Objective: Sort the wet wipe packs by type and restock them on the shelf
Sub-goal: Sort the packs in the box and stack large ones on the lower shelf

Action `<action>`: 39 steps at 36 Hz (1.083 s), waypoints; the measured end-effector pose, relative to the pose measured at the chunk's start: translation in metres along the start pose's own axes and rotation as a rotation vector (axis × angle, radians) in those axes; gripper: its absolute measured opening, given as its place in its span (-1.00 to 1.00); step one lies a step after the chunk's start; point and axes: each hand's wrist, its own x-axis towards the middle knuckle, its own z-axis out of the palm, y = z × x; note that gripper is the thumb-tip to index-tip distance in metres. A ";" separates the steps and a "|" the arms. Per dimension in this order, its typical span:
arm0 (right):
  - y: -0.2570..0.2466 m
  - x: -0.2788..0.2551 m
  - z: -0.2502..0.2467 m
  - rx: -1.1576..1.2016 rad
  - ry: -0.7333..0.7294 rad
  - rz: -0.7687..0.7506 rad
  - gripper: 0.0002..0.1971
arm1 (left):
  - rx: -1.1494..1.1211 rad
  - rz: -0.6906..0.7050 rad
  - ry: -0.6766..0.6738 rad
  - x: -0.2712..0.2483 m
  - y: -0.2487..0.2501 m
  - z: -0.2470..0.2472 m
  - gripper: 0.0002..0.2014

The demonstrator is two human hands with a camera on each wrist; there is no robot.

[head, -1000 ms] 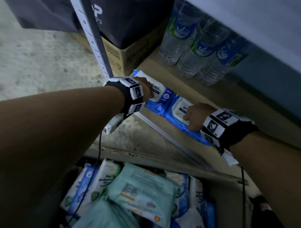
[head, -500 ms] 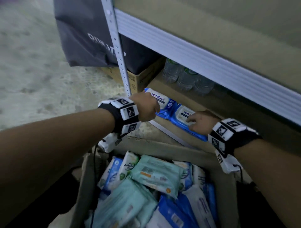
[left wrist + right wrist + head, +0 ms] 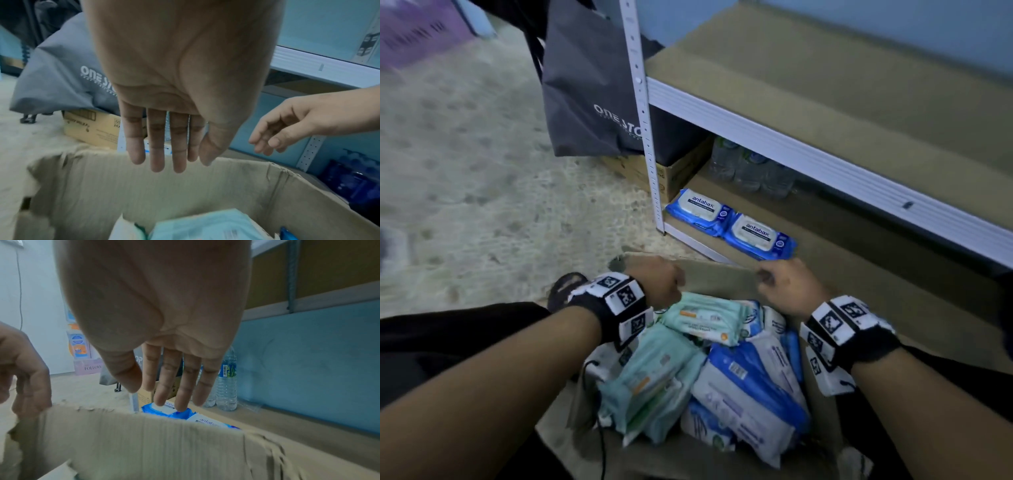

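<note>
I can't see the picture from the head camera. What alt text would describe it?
Two bare hands, left hand and right hand, hover empty over a cardboard box full of mint-green and blue wet wipe packs. Beyond it, two blue Antabax packs lie side by side on the bottom shelf, with water bottles behind.

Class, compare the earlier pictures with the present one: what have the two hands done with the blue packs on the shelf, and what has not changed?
Both hands let go of the two blue antabax packs and drew back from the bottom shelf to the cardboard box. The left hand and right hand now hover open over its far rim, holding nothing. The two packs stay side by side on the shelf; the water bottles stand behind them as before.
</note>
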 end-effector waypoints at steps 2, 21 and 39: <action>0.000 -0.017 0.011 -0.046 -0.041 0.027 -0.79 | -0.056 -0.019 -0.039 -0.008 0.004 0.015 -0.62; 0.056 -0.095 0.113 0.175 -0.276 0.500 -0.11 | -0.563 -0.169 -0.048 -0.057 0.093 0.155 -0.37; 0.068 -0.095 0.114 0.325 -0.226 0.601 -0.45 | -0.813 -0.213 -0.043 -0.024 0.084 0.159 -0.03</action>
